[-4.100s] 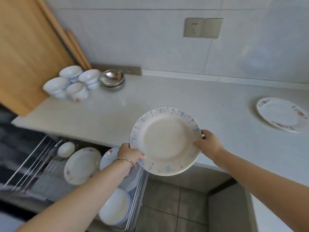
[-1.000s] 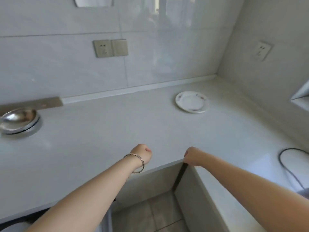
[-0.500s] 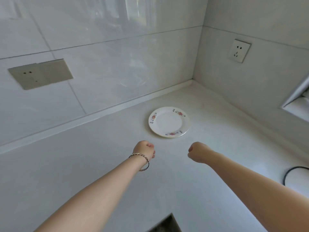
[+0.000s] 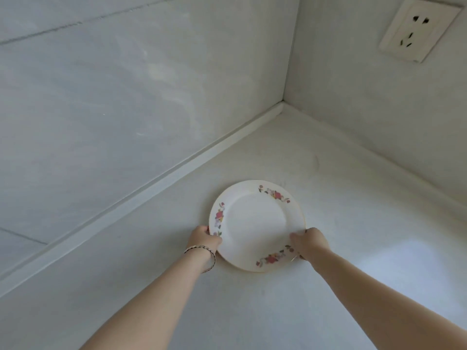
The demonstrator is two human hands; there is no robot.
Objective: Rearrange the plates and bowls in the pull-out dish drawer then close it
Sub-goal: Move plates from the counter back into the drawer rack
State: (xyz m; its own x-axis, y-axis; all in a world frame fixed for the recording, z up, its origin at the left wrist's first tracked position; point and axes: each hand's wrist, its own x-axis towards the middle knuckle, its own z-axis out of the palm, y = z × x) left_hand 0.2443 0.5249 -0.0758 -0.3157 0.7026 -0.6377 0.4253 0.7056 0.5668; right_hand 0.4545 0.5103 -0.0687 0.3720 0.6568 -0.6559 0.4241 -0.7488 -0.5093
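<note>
A white plate with red flower sprigs on its rim lies on the white countertop near the back corner. My left hand, with a bracelet on the wrist, grips the plate's left near edge. My right hand grips its right near edge, thumb on top of the rim. The plate seems to rest flat on the counter. The dish drawer, the bowls and the other plates are out of view.
Tiled walls meet in a corner just behind the plate. A wall socket sits high on the right wall. A bright patch of light falls on the counter at the right.
Both hands were closed fists short of the plate half a second ago; they have reached forward and taken hold of its two near edges. The view has moved closer to the corner.
</note>
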